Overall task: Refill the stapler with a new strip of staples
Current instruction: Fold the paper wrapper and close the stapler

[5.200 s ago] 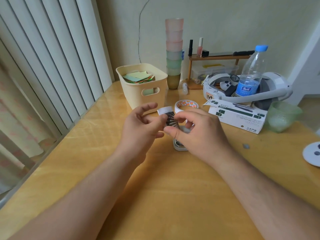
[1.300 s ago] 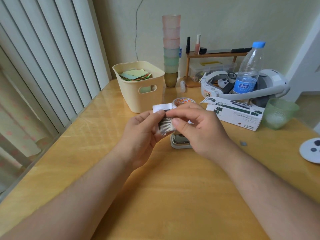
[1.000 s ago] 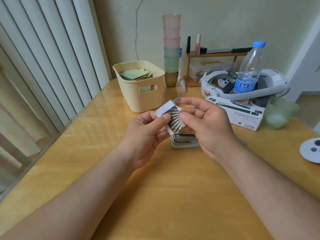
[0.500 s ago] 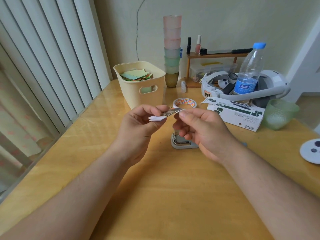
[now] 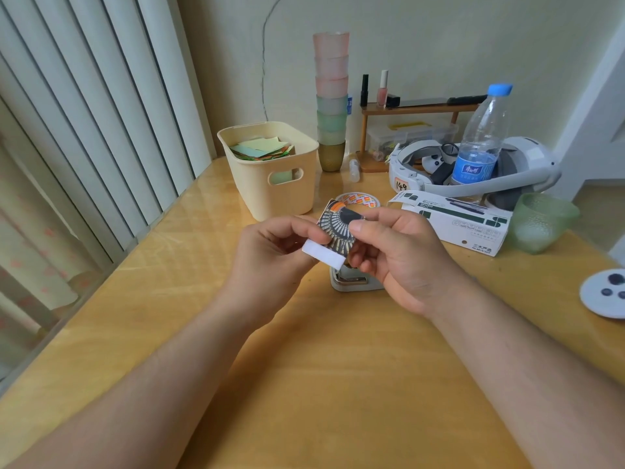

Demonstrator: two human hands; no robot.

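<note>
The fingers (image 5: 359, 227) of the right hand (image 5: 402, 257) and those of the left hand (image 5: 270, 255) pinch a small printed cardboard staple box with a white end flap (image 5: 333, 235) between them, holding it tilted above the glossy yellow wooden tabletop (image 5: 304, 367). Directly below the box, partly hidden by the right hand, a small pale grey stapler (image 5: 351, 282) lies on the tabletop. Behind the hands sit a roll of orange-patterned tape (image 5: 357, 200) and a cream plastic basket of coloured paper (image 5: 270, 170).
</note>
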